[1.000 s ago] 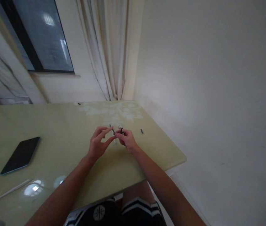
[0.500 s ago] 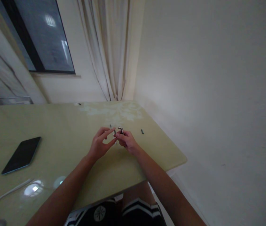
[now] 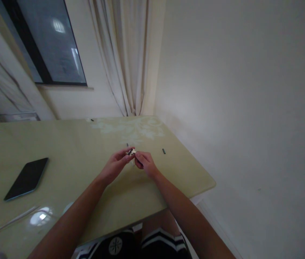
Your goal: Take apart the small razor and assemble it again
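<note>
Between my two hands is a small dark-and-silver object (image 3: 131, 152), held above the table. Its exact kind is too small to make out. My left hand (image 3: 116, 163) pinches it from the left with thumb and fingertips. From the right, my right hand (image 3: 145, 162) has its thumb and curled fingers closed on the same piece, which they partly cover. A thin grey item (image 3: 127, 145) shows just beyond my left fingertips. To the right of my right hand lies a small dark stick-like piece (image 3: 163, 151).
A black tablet (image 3: 27, 178) rests on the left of the glossy yellow-green table (image 3: 79, 151). White cables (image 3: 9, 221) run across the near left. A tiny dark piece (image 3: 92, 119) lies by the far edge. The white wall (image 3: 222, 108) borders the table's right side.
My left fingers, spread apart before, have closed on the small object. It has turned and shifted slightly left, and my two hands have come together around it.
</note>
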Motion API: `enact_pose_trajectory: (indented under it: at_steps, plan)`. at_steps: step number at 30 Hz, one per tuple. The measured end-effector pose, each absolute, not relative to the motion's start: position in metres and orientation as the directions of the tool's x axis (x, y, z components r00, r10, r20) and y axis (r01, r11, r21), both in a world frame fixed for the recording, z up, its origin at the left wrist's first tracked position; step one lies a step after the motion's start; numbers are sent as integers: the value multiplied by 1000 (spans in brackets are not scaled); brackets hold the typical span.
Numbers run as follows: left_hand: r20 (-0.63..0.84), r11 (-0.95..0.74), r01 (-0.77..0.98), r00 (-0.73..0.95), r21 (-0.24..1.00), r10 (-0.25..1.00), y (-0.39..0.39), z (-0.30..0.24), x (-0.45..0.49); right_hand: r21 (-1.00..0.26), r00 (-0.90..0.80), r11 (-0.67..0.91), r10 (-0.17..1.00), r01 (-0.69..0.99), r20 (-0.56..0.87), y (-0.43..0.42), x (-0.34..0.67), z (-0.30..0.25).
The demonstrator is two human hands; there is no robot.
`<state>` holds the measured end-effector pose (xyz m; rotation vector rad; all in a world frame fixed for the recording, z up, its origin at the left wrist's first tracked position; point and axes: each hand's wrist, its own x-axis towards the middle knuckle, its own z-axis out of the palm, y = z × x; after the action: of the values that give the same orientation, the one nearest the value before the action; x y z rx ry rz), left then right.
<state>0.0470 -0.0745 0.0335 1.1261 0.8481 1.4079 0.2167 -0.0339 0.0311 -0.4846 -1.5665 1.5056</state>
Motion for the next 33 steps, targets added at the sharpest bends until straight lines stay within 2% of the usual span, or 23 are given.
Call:
enact_pose_trajectory:
  at_steps: [4,15,26,33]
  plan:
    - [161,-118,-380,82,917,984,-78,36,49,-942,-542,244,772,-229,332,-39,217,35]
    - [175,-121,-458,77,881,982,-76,35,48,-932,-526,253,773,-259,355,-37,218,31]
    - [165,-120,-413,74,903,984,-75,33,47,-938,-542,244,768,-246,342,-37,217,31]
    - [166,-150,-325,23,934,986,-75,36,45,-944,-569,218,756,-247,324,-33,217,27]
